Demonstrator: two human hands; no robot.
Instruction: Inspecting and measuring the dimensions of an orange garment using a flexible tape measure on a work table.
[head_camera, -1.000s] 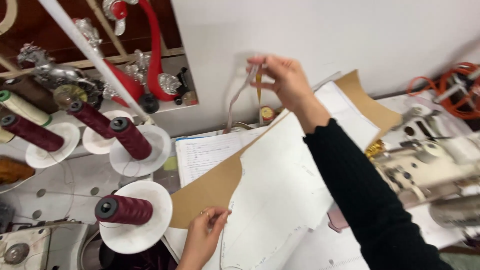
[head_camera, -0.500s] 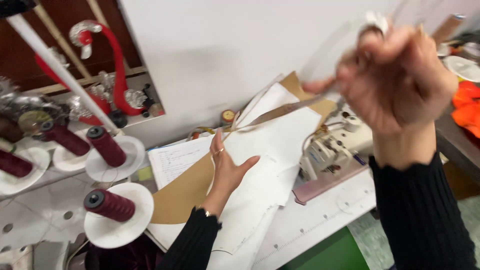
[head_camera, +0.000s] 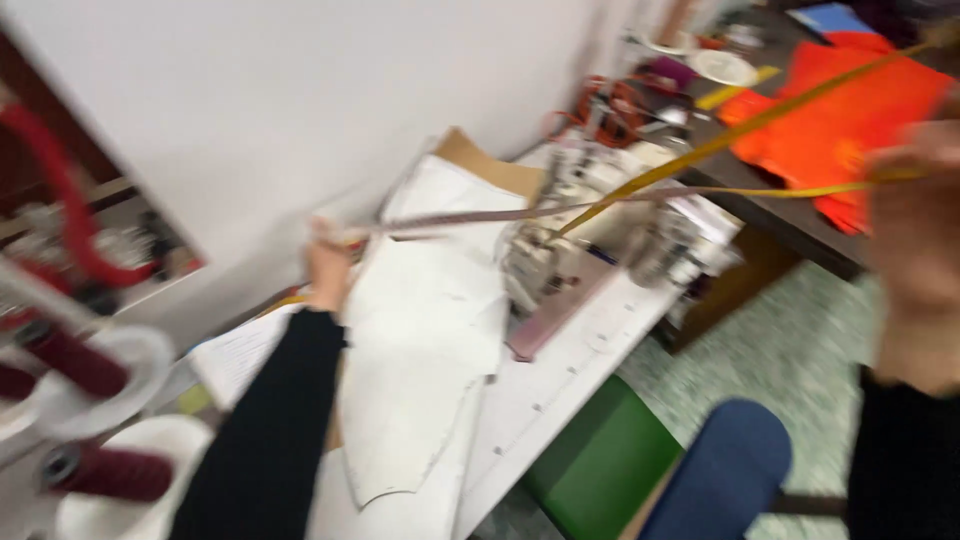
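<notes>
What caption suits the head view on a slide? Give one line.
Left hand and right hand stretch a yellow tape above white pattern pieces beside a sewing machine.

I see two bare hands, no gloves, no rings or watch that I can make out, though motion blur smears everything. Left hand (head_camera: 328, 272) sticks out of a long black sleeve (head_camera: 265, 430), snug knit look, plain, cuff ending right at the wrist. Right hand (head_camera: 915, 225) is big and heavily blurred at the frame edge; same black sleeve below it, cuff at the wrist. No logos or markings visible on either sleeve.
</notes>
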